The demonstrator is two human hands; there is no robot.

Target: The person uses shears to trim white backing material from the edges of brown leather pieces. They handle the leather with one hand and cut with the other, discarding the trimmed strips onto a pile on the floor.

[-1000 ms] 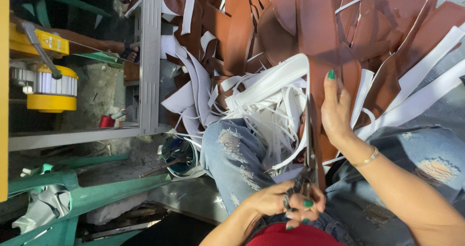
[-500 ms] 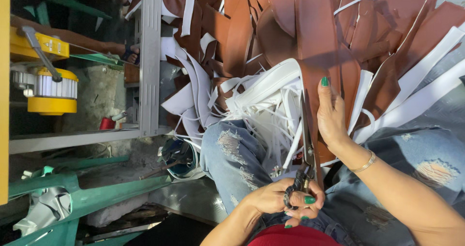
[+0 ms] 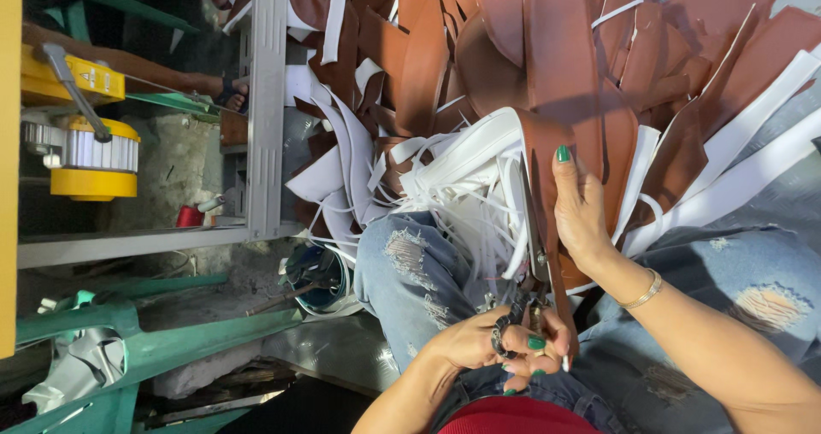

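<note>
Head view, the only one we have, frame rotated sideways. Our left hand (image 3: 505, 342) is closed around the black handles of the scissors (image 3: 532, 263), fingers through the loops, green nails showing. Blades run up along the edge of the brown leather strip (image 3: 560, 100); how far they gape we cannot tell. Our right hand (image 3: 583, 216) lies flat and spread on that strip, fingers extended, pinning it against the lap, thin bracelet (image 3: 643, 292) on the wrist. The strip sits on the ripped jeans (image 3: 410, 271), its top end in the pile of brown pieces and white strips (image 3: 466, 173).

Versus the earlier frames: the right hand has slid slightly down the strip toward the scissors; the left hand keeps the same grip. The yellow machine (image 3: 81, 147) and grey frame (image 3: 265, 100) are unchanged.
</note>
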